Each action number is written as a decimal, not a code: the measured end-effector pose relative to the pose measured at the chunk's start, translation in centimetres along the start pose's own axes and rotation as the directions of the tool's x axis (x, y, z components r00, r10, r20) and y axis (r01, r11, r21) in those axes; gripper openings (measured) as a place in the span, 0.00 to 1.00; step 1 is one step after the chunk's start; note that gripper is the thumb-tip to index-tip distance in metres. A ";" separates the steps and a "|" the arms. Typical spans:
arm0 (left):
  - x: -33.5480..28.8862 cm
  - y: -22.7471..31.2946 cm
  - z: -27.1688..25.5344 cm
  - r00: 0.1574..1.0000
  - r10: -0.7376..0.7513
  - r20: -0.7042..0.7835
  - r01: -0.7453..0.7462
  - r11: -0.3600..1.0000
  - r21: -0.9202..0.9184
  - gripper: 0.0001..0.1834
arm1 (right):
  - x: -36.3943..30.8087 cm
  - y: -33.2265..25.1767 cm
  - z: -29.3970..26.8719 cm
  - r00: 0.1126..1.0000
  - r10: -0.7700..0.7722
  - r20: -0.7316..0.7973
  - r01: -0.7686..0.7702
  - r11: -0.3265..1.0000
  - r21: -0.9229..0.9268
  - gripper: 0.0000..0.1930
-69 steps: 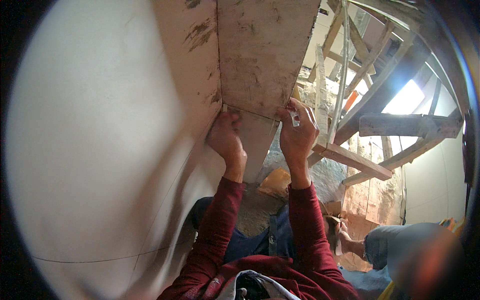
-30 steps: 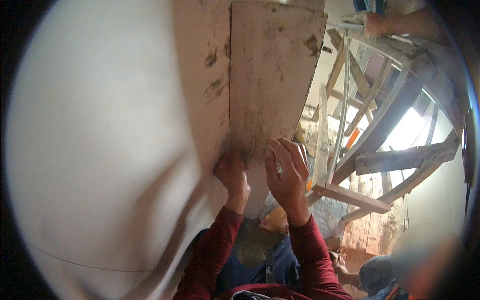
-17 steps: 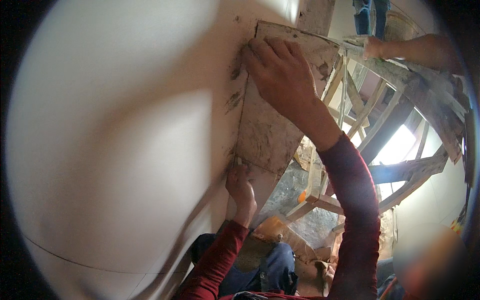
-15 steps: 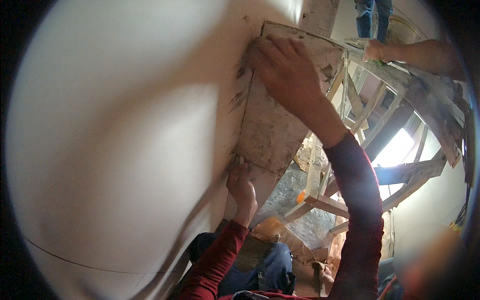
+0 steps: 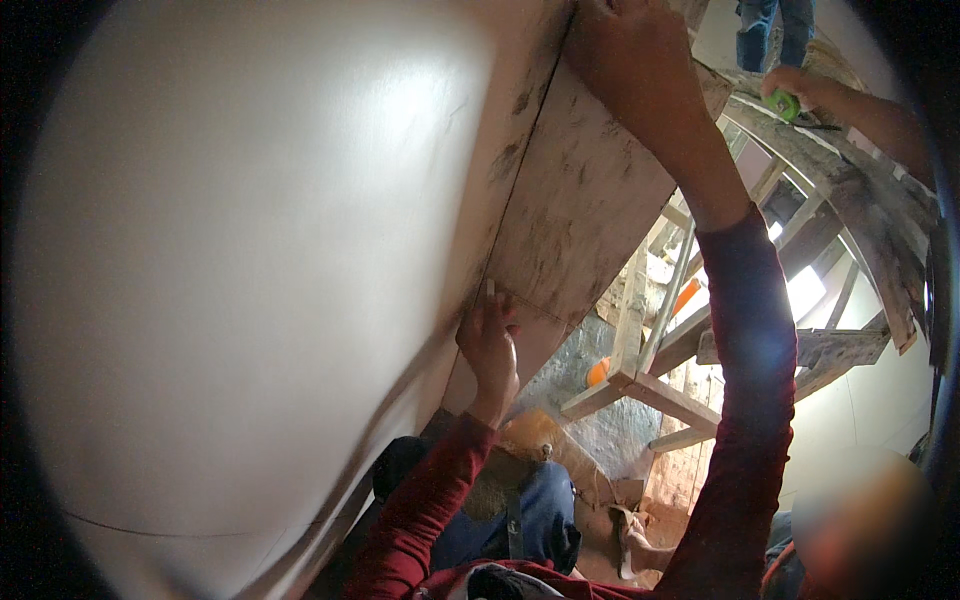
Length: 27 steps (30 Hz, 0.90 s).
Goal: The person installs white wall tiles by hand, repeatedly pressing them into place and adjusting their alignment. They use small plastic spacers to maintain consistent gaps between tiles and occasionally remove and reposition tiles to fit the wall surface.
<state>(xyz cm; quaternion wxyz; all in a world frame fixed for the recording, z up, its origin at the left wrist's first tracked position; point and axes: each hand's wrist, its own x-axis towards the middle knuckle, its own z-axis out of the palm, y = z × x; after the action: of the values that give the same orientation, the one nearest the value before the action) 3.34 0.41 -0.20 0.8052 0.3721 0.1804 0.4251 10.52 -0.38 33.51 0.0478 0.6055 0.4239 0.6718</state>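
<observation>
A smudged, pale flat panel (image 5: pixel 585 165) runs along the large white wall (image 5: pixel 300 250), with a dark seam between them. My left hand (image 5: pixel 488 345) is at the panel's near end, close to the seam. Between its closed fingers a small white piece (image 5: pixel 490 288) sticks up; its kind is not clear. At the panel's far end my right hand (image 5: pixel 640 75) reaches up to the top edge of the picture. Its fingers are bent and partly cut off there, so their grip is hidden.
To the right stands a wooden frame of slats (image 5: pixel 640 330). A co-worker's hand (image 5: pixel 800 88) holds a green round thing (image 5: pixel 783 104) near a curved board (image 5: pixel 860 200). Another person's jeans (image 5: pixel 775 30) show behind. Someone's bare foot (image 5: pixel 635 545) is low at right.
My right hand has moved farther up along the panel, to the picture's top edge. My left hand stays near the seam. The view has shifted, and the co-worker's hand now shows the green thing.
</observation>
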 end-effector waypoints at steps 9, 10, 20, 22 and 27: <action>0.1 -0.7 -0.3 0.996 -0.089 -0.025 0.087 0.992 -0.090 0.06 | -0.2 -1.2 0.6 0.996 0.085 -0.028 -0.085 0.996 -0.019 0.08; 0.0 -0.6 -0.1 0.994 -0.101 -0.037 0.097 0.991 -0.097 0.06 | -0.3 -1.2 0.8 0.994 0.093 -0.053 -0.094 0.995 -0.021 0.08; 0.4 -1.3 -0.8 0.999 -0.016 -0.041 0.012 0.997 -0.073 0.02 | -0.2 -0.9 1.2 0.982 0.063 -0.175 -0.069 0.997 -0.025 0.05; 0.4 -1.2 -0.7 0.998 -0.013 -0.056 0.008 0.997 -0.077 0.03 | -0.4 -0.9 1.4 0.982 0.068 -0.176 -0.076 0.996 -0.038 0.05; 0.4 -0.7 -0.7 0.998 0.018 -0.056 -0.024 0.995 -0.093 0.02 | -0.2 -0.8 1.6 0.985 0.045 -0.168 -0.064 0.992 -0.110 0.05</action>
<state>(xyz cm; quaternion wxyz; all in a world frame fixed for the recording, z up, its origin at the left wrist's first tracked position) 3.53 0.85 -1.19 0.8120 0.3241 0.1784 0.4515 11.54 0.86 32.69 0.0291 0.5555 0.3703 0.7440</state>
